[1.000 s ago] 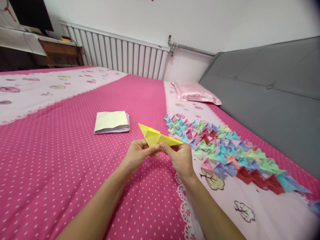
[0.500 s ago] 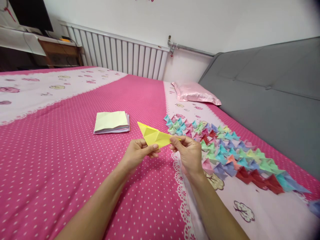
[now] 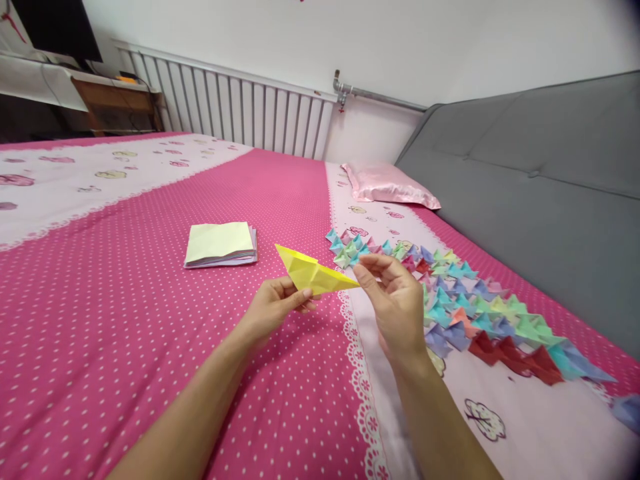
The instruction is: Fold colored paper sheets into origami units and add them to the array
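Observation:
A yellow folded paper boat [image 3: 314,275] is held above the bed, its pointed ends toward the left and right. My left hand [image 3: 277,303] pinches its lower edge between thumb and fingers. Just beyond the boat's right tip is my right hand [image 3: 395,300], with its fingers curved, thumb and fingertips slightly apart, and nothing visible between them. Behind and to the right of that hand, several rows of small folded paper boats [image 3: 493,323] in red, blue, green, pink and purple lie on the bedspread, partly hidden by the hand.
A stack of paper sheets [image 3: 220,243], pale yellow on top, lies on the pink dotted bedspread [image 3: 125,320]. Farther back are a pink pillow [image 3: 390,183] and a white radiator [image 3: 225,100]. A grey headboard [image 3: 540,147] borders the right; a desk with a monitor [image 3: 57,30] stands far left.
My right hand has let go of the paper boat's right end and moved slightly right. My left hand keeps its pinch, and the right tip now shows fully.

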A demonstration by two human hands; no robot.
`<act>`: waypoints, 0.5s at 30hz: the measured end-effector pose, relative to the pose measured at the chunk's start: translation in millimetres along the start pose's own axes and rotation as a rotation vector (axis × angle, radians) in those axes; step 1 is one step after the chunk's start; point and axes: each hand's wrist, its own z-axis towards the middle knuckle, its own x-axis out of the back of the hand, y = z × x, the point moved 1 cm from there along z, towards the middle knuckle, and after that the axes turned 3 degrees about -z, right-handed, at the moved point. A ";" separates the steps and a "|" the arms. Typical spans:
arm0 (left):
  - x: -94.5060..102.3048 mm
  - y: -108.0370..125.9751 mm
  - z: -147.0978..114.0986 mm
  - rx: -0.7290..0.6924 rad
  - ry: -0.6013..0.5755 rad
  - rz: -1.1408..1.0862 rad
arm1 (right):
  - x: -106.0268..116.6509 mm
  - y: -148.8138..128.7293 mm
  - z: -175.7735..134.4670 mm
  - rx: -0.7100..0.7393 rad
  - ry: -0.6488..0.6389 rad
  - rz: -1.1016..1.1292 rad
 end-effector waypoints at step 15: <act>2.9 -6.5 -0.4 0.043 -0.017 -0.015 | 19.4 -35.1 -22.6 0.159 -0.062 -0.003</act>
